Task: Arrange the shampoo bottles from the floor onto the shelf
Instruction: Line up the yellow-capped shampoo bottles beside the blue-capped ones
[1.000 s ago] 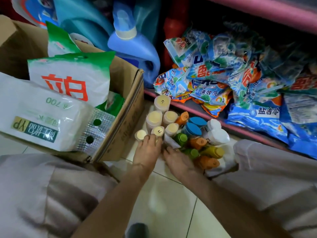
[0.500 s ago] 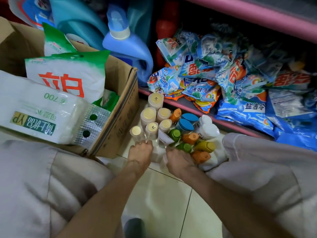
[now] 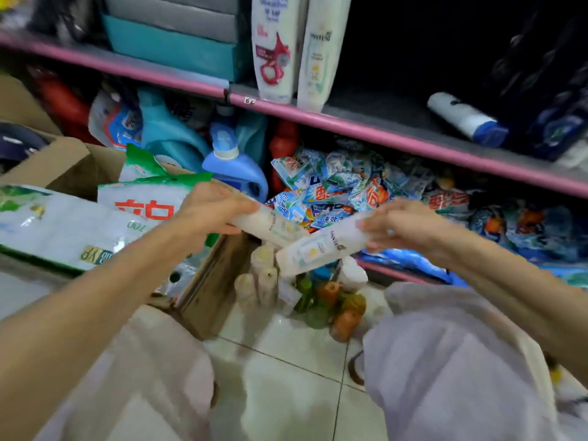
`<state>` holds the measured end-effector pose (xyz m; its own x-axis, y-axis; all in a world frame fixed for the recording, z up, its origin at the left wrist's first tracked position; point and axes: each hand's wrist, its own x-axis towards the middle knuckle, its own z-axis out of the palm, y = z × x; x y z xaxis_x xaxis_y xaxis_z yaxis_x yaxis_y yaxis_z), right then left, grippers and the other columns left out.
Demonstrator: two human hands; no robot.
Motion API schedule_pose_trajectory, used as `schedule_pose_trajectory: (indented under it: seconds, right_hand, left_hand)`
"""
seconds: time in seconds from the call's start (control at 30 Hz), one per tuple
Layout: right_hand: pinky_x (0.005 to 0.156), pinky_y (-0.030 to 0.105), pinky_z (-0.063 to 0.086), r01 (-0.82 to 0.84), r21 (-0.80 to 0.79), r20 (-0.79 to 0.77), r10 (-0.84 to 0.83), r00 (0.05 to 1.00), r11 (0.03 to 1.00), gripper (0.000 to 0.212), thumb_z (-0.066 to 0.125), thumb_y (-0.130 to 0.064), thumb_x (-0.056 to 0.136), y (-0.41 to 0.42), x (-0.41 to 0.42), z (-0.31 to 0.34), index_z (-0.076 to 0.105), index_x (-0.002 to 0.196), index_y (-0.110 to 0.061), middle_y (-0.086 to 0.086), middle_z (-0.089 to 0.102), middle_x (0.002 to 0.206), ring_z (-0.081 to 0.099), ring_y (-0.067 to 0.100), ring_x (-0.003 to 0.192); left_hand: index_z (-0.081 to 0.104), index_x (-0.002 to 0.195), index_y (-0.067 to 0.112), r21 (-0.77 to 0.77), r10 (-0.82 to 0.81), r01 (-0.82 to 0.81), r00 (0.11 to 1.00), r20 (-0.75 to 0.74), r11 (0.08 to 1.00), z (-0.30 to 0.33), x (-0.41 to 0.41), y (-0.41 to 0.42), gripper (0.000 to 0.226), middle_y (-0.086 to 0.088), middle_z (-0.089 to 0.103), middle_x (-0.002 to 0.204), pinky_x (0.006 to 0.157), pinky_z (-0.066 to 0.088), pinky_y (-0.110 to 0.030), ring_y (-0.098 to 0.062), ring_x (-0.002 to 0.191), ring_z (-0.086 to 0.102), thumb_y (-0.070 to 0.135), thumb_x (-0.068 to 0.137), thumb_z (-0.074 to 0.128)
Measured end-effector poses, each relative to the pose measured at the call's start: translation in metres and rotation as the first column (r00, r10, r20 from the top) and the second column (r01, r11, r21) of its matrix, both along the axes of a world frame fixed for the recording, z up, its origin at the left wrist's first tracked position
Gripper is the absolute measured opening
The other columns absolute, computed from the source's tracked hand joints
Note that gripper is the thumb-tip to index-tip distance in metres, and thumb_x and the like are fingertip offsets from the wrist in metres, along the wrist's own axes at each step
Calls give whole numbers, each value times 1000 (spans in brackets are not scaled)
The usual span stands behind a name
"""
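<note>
My left hand [image 3: 208,206] grips the cap end of a white shampoo bottle [image 3: 270,225] held level in the air. My right hand [image 3: 402,226] grips a second white shampoo bottle [image 3: 321,249], whose base tilts down to the left below the first. Both hang above a cluster of shampoo bottles [image 3: 264,275] with cream, green and orange caps standing on the tiled floor. On the pink-edged shelf [image 3: 366,127] above, two tall white shampoo bottles [image 3: 294,49] stand upright, and a white bottle with a blue cap [image 3: 466,119] lies on its side further right.
A cardboard box [image 3: 206,291] holding white and green bags stands at my left. The bottom shelf holds blue detergent jugs [image 3: 234,167] and a heap of detergent packets [image 3: 350,189]. My knees fill the lower corners. Teal and grey boxes [image 3: 171,43] sit on the upper shelf at left.
Both hands have risen from the floor cluster, each now holding a white bottle in the air. My view has tilted up, bringing the upper shelf into sight.
</note>
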<state>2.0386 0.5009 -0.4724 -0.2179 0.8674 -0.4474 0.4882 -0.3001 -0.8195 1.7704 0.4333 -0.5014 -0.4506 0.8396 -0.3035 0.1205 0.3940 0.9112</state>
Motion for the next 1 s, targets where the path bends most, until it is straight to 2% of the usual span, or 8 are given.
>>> schedule_pose_trajectory:
  seconds: [0.2, 0.33, 0.53, 0.7, 0.8, 0.9, 0.93, 1.0]
  right_hand:
    - [49, 16, 54, 397, -51, -418, -381, 825, 916, 11, 62, -9, 87, 26, 53, 82, 62, 95, -1, 13, 62, 93, 66, 28, 78]
    - [47, 17, 55, 536, -175, -546, -534, 645, 826, 23, 56, -13, 92, 42, 70, 95, 51, 112, -4, 11, 54, 101, 62, 32, 78]
    - [46, 17, 54, 627, -386, -612, -697, 374, 676, 17, 47, -16, 97, 67, 67, 93, 46, 112, -7, 15, 42, 128, 55, 29, 99]
    - [81, 22, 55, 643, -498, -637, -748, 185, 582, 44, 55, -21, 95, 88, 53, 91, 42, 135, -11, 12, 39, 140, 54, 24, 118]
    - [99, 27, 48, 617, -340, -640, -655, 401, 710, 48, 60, -16, 92, 79, 33, 83, 41, 137, -12, 9, 42, 141, 50, 21, 123]
    - [93, 26, 46, 257, 101, -431, -191, 882, 961, 52, 72, -42, 79, 42, 5, 67, 56, 126, -23, 2, 54, 131, 56, 14, 114]
    - [90, 24, 46, 16, 313, -223, 57, 973, 949, 61, 74, -54, 71, 29, -4, 62, 55, 125, -30, -9, 56, 129, 57, 5, 109]
    - [82, 24, 52, -350, 505, 101, 349, 932, 789, 72, 78, -60, 63, 8, -22, 51, 47, 125, -42, -22, 57, 117, 59, -3, 99]
  left_hand:
    - [57, 115, -2, 191, 134, -227, 905, 403, 955, 65, 1, 12, 45, -11, 58, 102, 61, 61, -29, -20, 80, 66, 15, 77, 76]
    - [60, 110, 1, 187, 118, -274, 805, 581, 943, 76, 10, 21, 33, -14, 59, 109, 50, 57, -24, -19, 85, 63, 13, 81, 72]
    - [64, 103, 1, 188, 102, -280, 769, 632, 941, 80, 27, 30, 26, -13, 63, 101, 48, 56, -25, -20, 82, 65, 8, 80, 73]
    - [66, 89, 5, 263, 38, -212, 840, 542, 941, 86, 35, 30, 12, -10, 67, 94, 63, 61, -29, -20, 84, 67, 8, 79, 73]
    - [65, 103, 1, 343, -3, -171, 892, 452, 924, 92, 41, 32, 27, -11, 69, 100, 71, 60, -28, -18, 87, 68, 10, 79, 74]
    - [67, 103, 6, 416, -22, -112, 952, 304, 903, 102, 50, 34, 27, -11, 69, 103, 78, 58, -32, -20, 93, 68, 12, 78, 76]
    - [68, 99, 10, 439, -46, -78, 963, 265, 895, 105, 54, 35, 24, -10, 70, 102, 81, 58, -34, -21, 94, 68, 12, 77, 76]
    - [69, 92, 18, 479, -112, -5, 970, 216, 878, 111, 64, 36, 20, -9, 71, 100, 86, 56, -39, -23, 95, 69, 13, 75, 78]
